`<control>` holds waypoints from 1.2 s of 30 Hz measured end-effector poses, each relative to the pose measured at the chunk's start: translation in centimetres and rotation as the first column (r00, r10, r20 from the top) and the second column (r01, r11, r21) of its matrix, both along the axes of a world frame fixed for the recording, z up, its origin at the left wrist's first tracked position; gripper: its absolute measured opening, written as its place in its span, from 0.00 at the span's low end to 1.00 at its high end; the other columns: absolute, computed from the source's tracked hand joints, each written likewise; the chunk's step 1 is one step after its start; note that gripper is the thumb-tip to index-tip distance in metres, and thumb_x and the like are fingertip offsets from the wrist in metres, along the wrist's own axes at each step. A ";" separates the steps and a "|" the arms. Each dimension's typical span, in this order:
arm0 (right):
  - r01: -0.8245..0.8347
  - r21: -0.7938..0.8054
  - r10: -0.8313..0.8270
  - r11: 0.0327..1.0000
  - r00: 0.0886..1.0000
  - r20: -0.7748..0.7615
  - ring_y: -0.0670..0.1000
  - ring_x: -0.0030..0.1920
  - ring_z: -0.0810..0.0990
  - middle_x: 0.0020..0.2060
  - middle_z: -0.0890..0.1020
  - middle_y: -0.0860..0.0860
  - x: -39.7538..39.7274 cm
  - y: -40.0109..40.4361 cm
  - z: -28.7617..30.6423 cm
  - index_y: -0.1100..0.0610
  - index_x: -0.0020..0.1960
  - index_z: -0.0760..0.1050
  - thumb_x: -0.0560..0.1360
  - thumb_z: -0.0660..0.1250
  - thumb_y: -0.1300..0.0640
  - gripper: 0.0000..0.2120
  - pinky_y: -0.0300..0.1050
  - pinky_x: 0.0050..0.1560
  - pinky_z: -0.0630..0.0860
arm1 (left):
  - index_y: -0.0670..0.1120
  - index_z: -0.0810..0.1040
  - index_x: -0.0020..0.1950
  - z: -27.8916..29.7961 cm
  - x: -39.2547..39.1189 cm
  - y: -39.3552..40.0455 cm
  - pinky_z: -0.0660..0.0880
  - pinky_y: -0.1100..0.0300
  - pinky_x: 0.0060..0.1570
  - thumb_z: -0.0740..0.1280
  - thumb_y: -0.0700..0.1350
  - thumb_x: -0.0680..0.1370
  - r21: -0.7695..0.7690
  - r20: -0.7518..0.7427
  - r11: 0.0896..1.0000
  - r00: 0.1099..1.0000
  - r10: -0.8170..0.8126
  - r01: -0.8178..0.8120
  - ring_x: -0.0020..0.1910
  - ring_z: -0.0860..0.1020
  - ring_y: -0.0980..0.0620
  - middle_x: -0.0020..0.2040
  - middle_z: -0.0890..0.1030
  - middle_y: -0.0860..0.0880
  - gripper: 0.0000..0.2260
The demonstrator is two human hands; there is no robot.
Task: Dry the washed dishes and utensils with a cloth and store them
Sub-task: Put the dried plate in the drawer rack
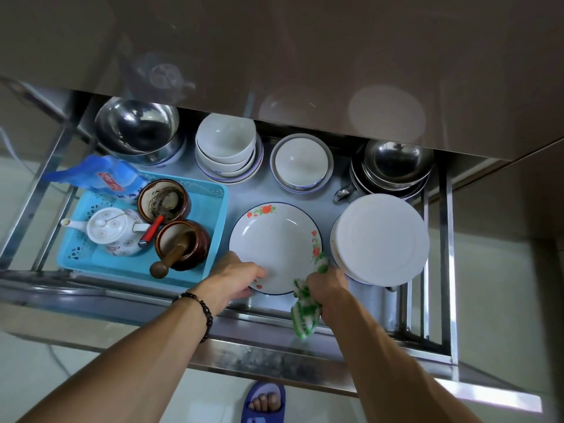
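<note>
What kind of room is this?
Most likely a home kitchen: a pulled-out steel drawer holds stacked bowls, a flowered plate and a teapot.

Head camera looks steeply down into drawer.

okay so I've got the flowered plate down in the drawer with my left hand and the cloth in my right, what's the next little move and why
Probably let go of the flowered plate and draw the left hand back. The plate looks already settled on the drawer floor between the blue basket and the stack of white plates, while the right hand only holds the green cloth.
</note>
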State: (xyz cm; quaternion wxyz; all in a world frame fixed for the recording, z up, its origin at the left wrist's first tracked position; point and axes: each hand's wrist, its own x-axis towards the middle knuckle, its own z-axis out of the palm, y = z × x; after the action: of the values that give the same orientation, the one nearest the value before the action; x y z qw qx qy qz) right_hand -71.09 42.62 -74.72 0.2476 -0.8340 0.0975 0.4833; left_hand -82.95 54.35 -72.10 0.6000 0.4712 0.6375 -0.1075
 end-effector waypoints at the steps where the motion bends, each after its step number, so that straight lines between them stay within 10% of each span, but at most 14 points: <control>1: -0.024 -0.006 0.025 1.000 1.000 0.004 0.64 0.58 0.80 0.57 0.81 0.64 0.0 -0.2 0.2 0.64 0.63 0.74 0.75 0.62 0.67 0.17 0.59 0.61 0.78 | 0.44 0.72 0.48 -0.1 0.0 0.0 0.82 0.51 0.50 0.72 0.37 0.74 -0.007 0.000 1.000 1.000 0.005 -0.005 0.49 0.83 0.43 0.51 0.80 0.41 0.10; 8: -0.302 0.039 0.299 0.953 0.952 0.059 0.58 0.51 0.79 0.48 0.80 0.56 -0.2 -1.4 3.7 0.59 0.60 0.77 0.76 0.63 0.63 0.14 0.48 0.50 0.76 | 0.43 0.71 0.61 0.8 -0.3 0.1 0.78 0.46 0.61 0.70 0.45 0.76 -0.009 -0.047 0.996 0.995 -0.084 0.083 0.57 0.78 0.42 0.57 0.77 0.43 0.16; 12: -0.368 0.180 0.355 0.913 0.930 0.097 0.56 0.44 0.79 0.43 0.78 0.53 -0.2 -1.1 7.3 0.57 0.66 0.75 0.76 0.63 0.65 0.19 0.48 0.42 0.78 | 0.43 0.67 0.74 3.8 0.0 -0.5 0.69 0.62 0.61 0.67 0.44 0.79 0.193 -0.131 0.909 0.928 -0.350 0.370 0.64 0.74 0.44 0.65 0.74 0.45 0.24; 18: -0.523 0.307 0.472 0.795 0.851 0.228 0.52 0.45 0.75 0.46 0.78 0.51 0.6 -1.3 15.2 0.59 0.62 0.77 0.73 0.64 0.66 0.18 0.40 0.41 0.69 | 0.53 0.63 0.79 10.8 0.4 -2.0 0.68 0.55 0.66 0.70 0.43 0.77 0.708 -0.256 0.319 0.650 -0.715 0.630 0.73 0.66 0.48 0.75 0.65 0.49 0.31; 23: -0.591 0.296 0.477 0.750 0.794 0.377 0.52 0.48 0.77 0.42 0.75 0.46 3.6 -3.1 24.4 0.55 0.61 0.67 0.74 0.67 0.65 0.19 0.40 0.44 0.71 | 0.46 0.79 0.50 19.7 3.9 -3.6 0.76 0.54 0.50 0.66 0.41 0.71 0.890 -0.256 0.051 0.588 -0.767 0.454 0.55 0.78 0.45 0.54 0.81 0.48 0.09; 29: -0.688 0.217 0.510 0.693 0.680 0.526 0.51 0.46 0.74 0.48 0.76 0.50 9.1 -8.0 35.8 0.49 0.53 0.76 0.72 0.70 0.57 0.11 0.39 0.37 0.66 | 0.50 0.79 0.51 31.8 8.8 -7.3 0.67 0.55 0.41 0.64 0.42 0.75 0.894 -0.195 0.147 0.663 -0.723 0.423 0.45 0.78 0.46 0.44 0.82 0.51 0.08; 33: -0.679 0.246 0.451 0.691 0.672 0.587 0.51 0.34 0.69 0.32 0.72 0.49 13.2 -12.4 43.6 0.52 0.32 0.71 0.71 0.70 0.59 0.11 0.35 0.28 0.63 | 0.51 0.82 0.46 39.6 12.7 -10.7 0.71 0.59 0.40 0.62 0.49 0.71 0.874 0.040 0.368 0.709 -0.704 0.317 0.37 0.77 0.56 0.37 0.81 0.56 0.11; 36: -0.679 0.281 0.441 0.678 0.681 0.584 0.49 0.32 0.71 0.31 0.75 0.47 16.1 -14.7 48.6 0.54 0.36 0.73 0.72 0.69 0.57 0.08 0.37 0.30 0.66 | 0.46 0.79 0.43 44.9 16.0 -12.6 0.68 0.57 0.36 0.65 0.50 0.75 0.870 0.113 0.410 0.699 -0.706 0.273 0.34 0.74 0.58 0.35 0.79 0.53 0.08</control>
State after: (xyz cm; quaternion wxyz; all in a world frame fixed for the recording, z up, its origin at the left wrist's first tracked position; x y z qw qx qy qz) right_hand -54.99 27.95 -26.07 0.2942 -0.8239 -0.3571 0.3272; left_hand -66.90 41.79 -27.22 0.3914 0.8687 0.2737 0.1312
